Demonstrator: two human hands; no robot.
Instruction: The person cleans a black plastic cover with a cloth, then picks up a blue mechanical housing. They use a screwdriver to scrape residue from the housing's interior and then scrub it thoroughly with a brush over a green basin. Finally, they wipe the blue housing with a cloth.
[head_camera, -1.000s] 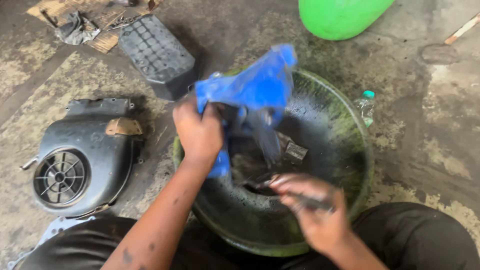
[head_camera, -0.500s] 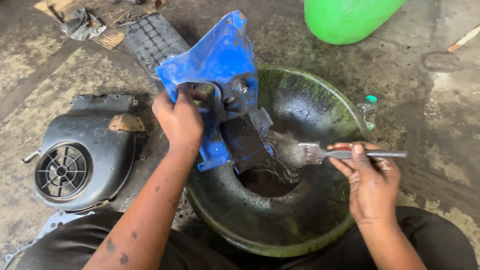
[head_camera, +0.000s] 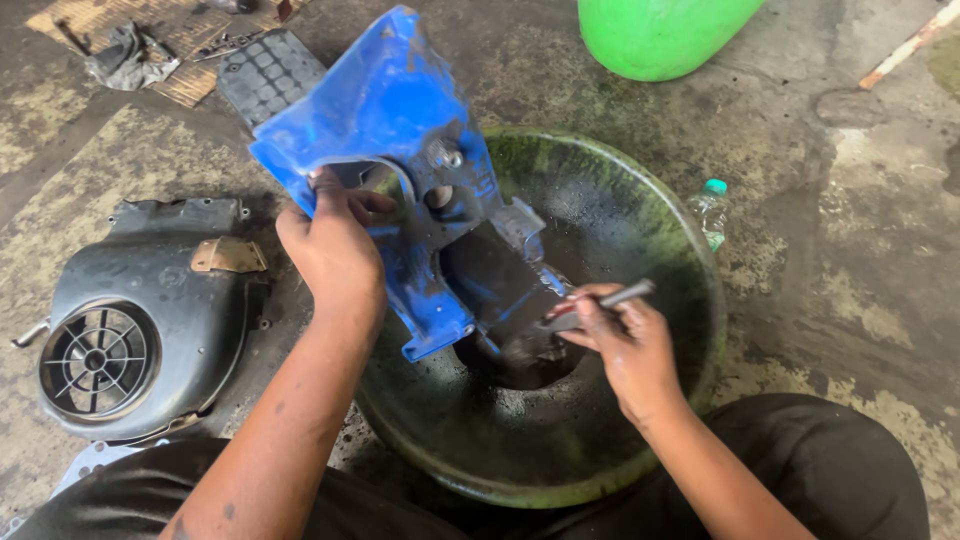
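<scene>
Floor (head_camera: 820, 250): bare concrete, grey, heavily stained, dark oily patches and pale worn areas. Lighting: even daylight, soft shadows. Black fan cover (head_camera: 140, 320), round grille, lying on floor at left. Black ribbed plastic panel (head_camera: 265, 75) on floor, upper left. Cardboard sheet (head_camera: 190, 40) at top left, grey rag (head_camera: 125, 55) and small metal tools on it. Green rounded container (head_camera: 660, 35) at top edge. Small clear bottle, green cap (head_camera: 708, 212), lying at right. Wooden strip (head_camera: 905, 45), top right corner.
</scene>
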